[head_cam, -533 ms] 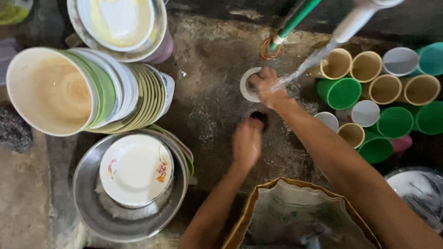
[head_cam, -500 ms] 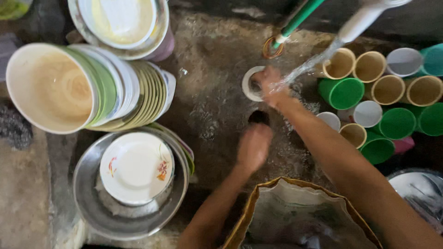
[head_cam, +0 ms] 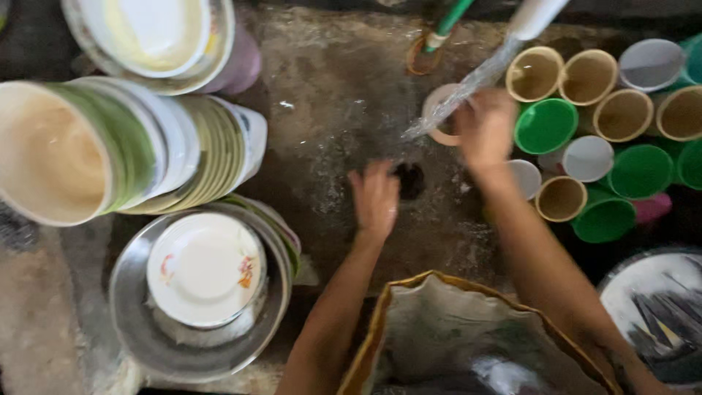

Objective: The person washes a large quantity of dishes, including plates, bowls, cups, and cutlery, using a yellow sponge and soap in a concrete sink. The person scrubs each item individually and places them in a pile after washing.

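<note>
Right hand (head_cam: 484, 128) grip on pale cup (head_cam: 442, 117) under water stream (head_cam: 468, 84)

Pale cup (head_cam: 442, 117) tilted under running water (blurred).

Wet stone floor (head_cam: 336, 110) with drain hole (head_cam: 411, 180) near centre. Left edge: stacked plates (head_cam: 183, 153), metal basin (head_cam: 131, 329). Right edge: clustered green and tan cups (head_cam: 621, 139). Bottom edge: sack (head_cam: 468, 329).
</note>
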